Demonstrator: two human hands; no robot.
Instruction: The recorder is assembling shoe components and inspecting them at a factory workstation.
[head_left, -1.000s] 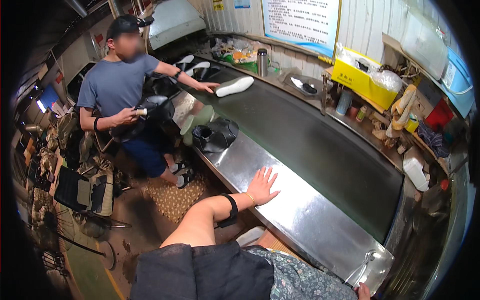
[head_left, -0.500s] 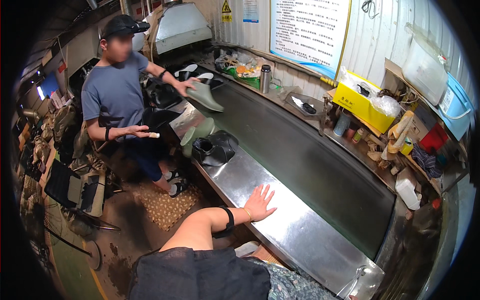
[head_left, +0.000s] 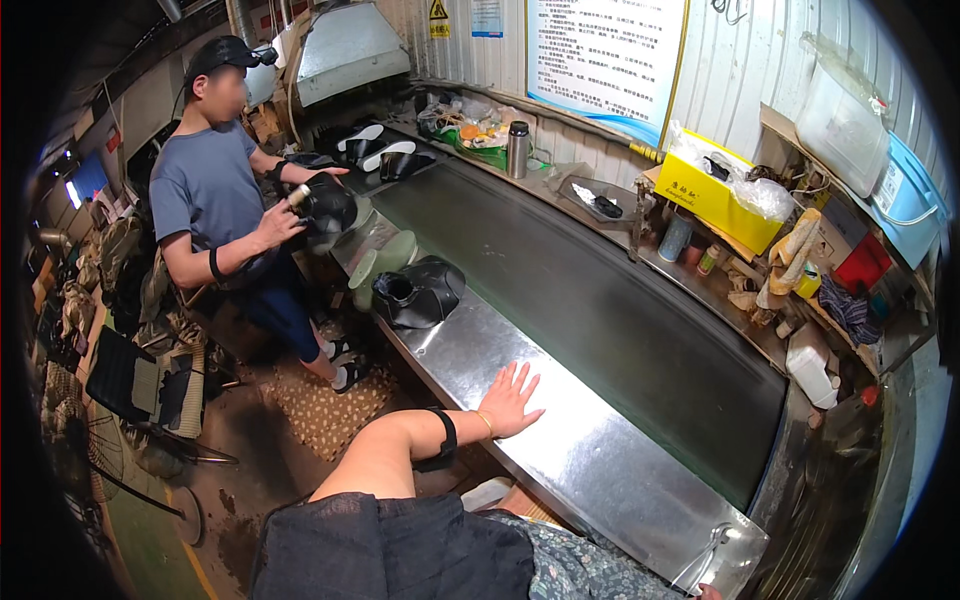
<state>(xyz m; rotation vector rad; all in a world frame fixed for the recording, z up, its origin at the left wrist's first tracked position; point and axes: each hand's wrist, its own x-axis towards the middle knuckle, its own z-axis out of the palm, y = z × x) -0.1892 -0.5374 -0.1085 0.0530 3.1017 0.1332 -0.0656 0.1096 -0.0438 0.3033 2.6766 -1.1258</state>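
Observation:
My left hand (head_left: 508,402) lies palm down, fingers spread, on the shiny metal ledge (head_left: 600,470). It holds nothing. At the bottom edge only a sliver of my right hand (head_left: 708,592) shows, beside a thin cord (head_left: 712,545); its fingers are hidden. Farther left on the ledge sits a black shoe upper (head_left: 420,292), its round opening turned toward me. Touching it are grey-green shoe lasts (head_left: 380,262). A co-worker (head_left: 215,180) across from me holds a black shoe upper (head_left: 328,205) and a small pale-ended tool (head_left: 298,196).
A dark conveyor belt (head_left: 600,300) runs along the ledge, with black-and-white shoe pieces (head_left: 388,158) at its far end. Behind it stand a steel flask (head_left: 517,150), a tray (head_left: 598,202), a yellow box (head_left: 715,195) and a white jug (head_left: 812,365). A chair (head_left: 145,385) is at left.
The co-worker's far hand has come back from a grey-green last over the belt and is now at the black upper; the tool hand has risen to it. My left hand stays put.

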